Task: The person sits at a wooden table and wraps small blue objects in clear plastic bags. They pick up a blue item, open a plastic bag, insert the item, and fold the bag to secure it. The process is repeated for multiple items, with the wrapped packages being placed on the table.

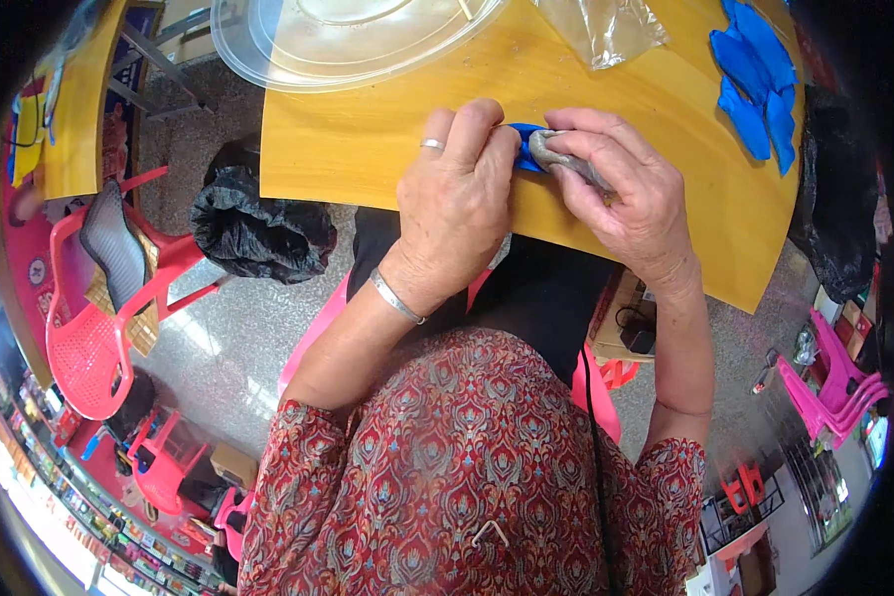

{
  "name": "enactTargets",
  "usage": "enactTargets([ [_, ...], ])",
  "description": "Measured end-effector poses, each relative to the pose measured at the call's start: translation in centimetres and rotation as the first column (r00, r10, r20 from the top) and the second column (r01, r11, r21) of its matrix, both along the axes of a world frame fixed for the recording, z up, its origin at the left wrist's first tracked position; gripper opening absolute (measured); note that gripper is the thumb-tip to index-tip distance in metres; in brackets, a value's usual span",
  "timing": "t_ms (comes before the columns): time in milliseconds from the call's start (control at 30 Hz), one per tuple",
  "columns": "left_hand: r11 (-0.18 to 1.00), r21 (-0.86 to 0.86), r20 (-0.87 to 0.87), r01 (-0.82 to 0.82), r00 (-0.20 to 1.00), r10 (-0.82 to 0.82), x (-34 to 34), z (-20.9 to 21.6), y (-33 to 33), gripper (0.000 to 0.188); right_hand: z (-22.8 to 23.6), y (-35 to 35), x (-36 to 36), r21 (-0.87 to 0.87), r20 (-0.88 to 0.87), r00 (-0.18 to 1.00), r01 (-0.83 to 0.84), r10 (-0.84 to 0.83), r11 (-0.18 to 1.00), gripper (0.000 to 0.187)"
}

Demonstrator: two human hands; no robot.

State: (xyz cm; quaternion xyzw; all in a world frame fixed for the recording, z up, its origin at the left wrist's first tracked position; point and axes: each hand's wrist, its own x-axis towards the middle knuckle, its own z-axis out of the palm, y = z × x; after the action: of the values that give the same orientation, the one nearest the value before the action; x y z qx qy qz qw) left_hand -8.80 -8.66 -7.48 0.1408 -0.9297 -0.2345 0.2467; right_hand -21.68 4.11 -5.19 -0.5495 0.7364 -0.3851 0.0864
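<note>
Blue piece [522, 149] sits in fingers [472, 127] near table's [338, 144] edge, surface spreading leftward.

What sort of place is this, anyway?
Probably a small shop with a work corner, though the edges are blurry. Shelves packed with colourful goods run along the lower left, a red plastic chair stands at left, and the person works at a yellow table.
</note>
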Motion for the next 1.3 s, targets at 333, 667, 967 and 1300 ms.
enactTargets([
  [333, 0.974, 0.225, -0.139, 0.019, 0.99, 0.013, 1.1, -0.4, 0.3, 0.016, 0.0, 0.0, 0.2, -0.018, 0.029, 0.999, -0.03, 0.031, 0.999, 0.023],
  [667, 1.0, -0.008, -0.037, -0.02, 0.999, 0.02, 0.3, 0.1, 0.5, 0.021, 0.1, 0.1, -0.5, -0.009, -0.026, 0.995, -0.093, 0.092, 0.996, 0.022],
  [967, 0.991, 0.131, -0.119, 0.005, 0.993, 0.011, 0.3, -0.9, 0.2, 0.02, -0.5, 0.0, 0.0, -0.062, -0.011, 0.996, -0.092, 0.092, 0.994, 0.029],
  [1300, 0.948, 0.317, -0.177, 0.029, 0.984, 0.029, 0.4, -0.4, 0.3, 0.016, -0.5, -0.3, -0.4, -0.041, -0.126, 0.984, -0.128, 0.122, 0.991, 0.024],
])
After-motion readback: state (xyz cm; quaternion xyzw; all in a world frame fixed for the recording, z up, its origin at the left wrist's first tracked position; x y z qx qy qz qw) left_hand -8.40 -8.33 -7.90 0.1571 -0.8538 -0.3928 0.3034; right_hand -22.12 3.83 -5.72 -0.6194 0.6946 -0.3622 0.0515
